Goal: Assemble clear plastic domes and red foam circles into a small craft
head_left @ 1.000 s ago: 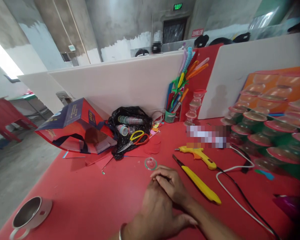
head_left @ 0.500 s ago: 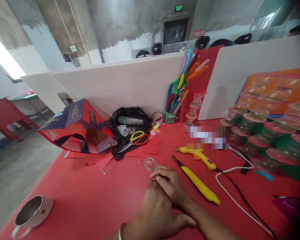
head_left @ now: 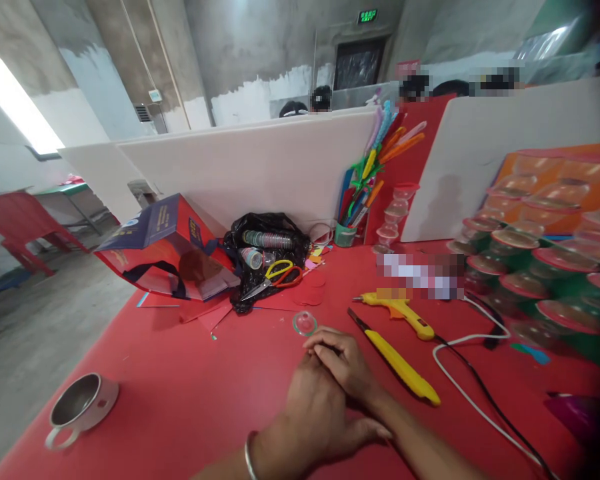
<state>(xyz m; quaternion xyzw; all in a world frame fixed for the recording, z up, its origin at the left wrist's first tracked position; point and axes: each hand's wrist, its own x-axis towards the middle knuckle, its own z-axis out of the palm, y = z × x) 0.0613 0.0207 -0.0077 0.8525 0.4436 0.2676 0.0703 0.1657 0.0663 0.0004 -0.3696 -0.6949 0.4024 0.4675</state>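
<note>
A green wall sign (head_left: pixel 367 17) reads "EXIT". On the red counter (head_left: pixel 190 393), the half-curled right hand (head_left: pixel 341 363) overlaps the left hand (head_left: pixel 316 399); whether either grips anything, I cannot tell. A clear disc (head_left: pixel 305 323) lies just beyond, mid-counter.

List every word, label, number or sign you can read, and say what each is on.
"EXIT": green sign above the door; characters over it too small.
Red and blue bag: gold lettering too small.
Red wall sign: too blurred.
Pixelated patch by the glue gun: unreadable.
</note>
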